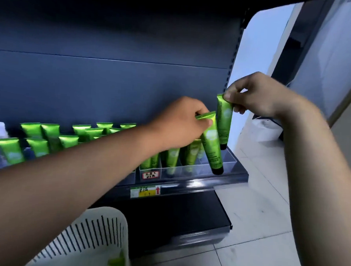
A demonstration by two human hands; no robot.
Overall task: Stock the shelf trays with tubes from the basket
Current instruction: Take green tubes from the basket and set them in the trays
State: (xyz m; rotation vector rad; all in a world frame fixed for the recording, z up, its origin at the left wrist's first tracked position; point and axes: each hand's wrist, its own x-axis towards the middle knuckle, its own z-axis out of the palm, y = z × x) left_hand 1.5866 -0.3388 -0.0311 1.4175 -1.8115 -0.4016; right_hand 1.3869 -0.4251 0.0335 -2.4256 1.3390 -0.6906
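I stand at a dark blue shelf unit (112, 77) whose back panel rises flat behind the stock; pale floor tiles (257, 220) run along its right end. Clear divided trays (199, 169) sit along the shelf's front edge, with a small red-and-white label (150, 175) on one tray front and a yellow price tag (145, 191) on the shelf lip below it. Rows of green tubes (53, 135) stand cap-down in the trays to the left, partly hidden by my left forearm. A white slotted basket (94, 230) sits below at the bottom edge, a green tube (117, 263) blurred inside it.

My left hand (183, 125) grips a green tube with a black cap (211, 147), tilted, its cap at the tray's right front corner. My right hand (253, 96) pinches the crimped top of a second tube (223, 119), hanging upright above the rear right compartment.
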